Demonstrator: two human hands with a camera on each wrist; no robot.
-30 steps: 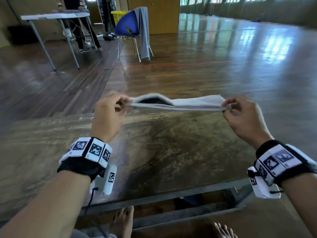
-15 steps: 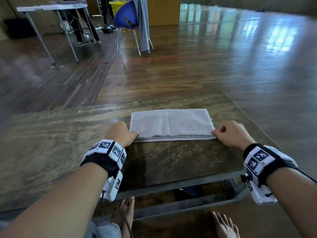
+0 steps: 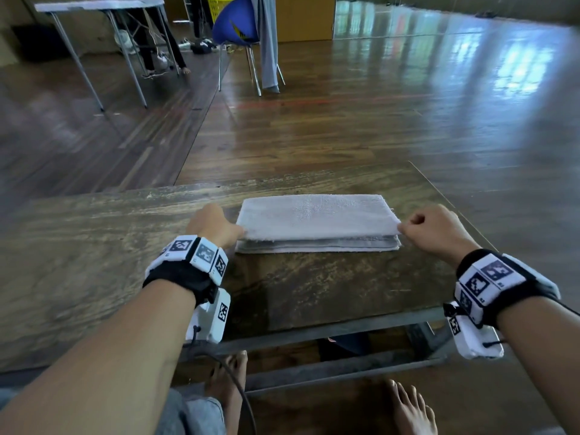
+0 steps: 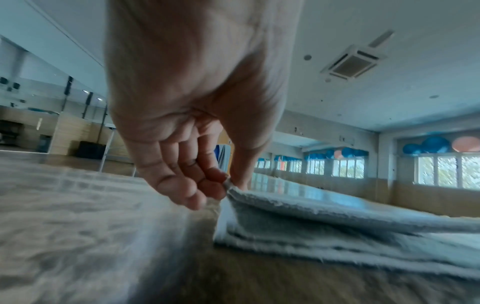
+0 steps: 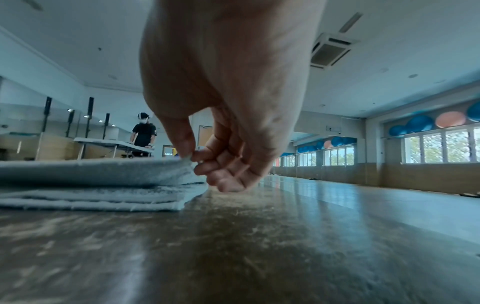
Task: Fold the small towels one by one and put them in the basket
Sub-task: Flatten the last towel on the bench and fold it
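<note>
Both hands pinched the top layer's near corners: left hand (image 3: pixel 214 226), right hand (image 3: pixel 434 233). The towel (image 3: pixel 314 218), pale napped terry folded into a flat oblong, lay near the bench's (image 3: pixel 94 262) right end. Keeping both corners level and taut would probably align the edges.

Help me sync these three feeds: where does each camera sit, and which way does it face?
Head: worn on the head, looking forward and down at the towel on the table; both forearms and bare feet show.
Left wrist: low by the table, looking along the left hand; its fingers pinch the towel's corner.
Right wrist: likewise along the right hand, pinching the opposite corner.
All share the towel.
</note>
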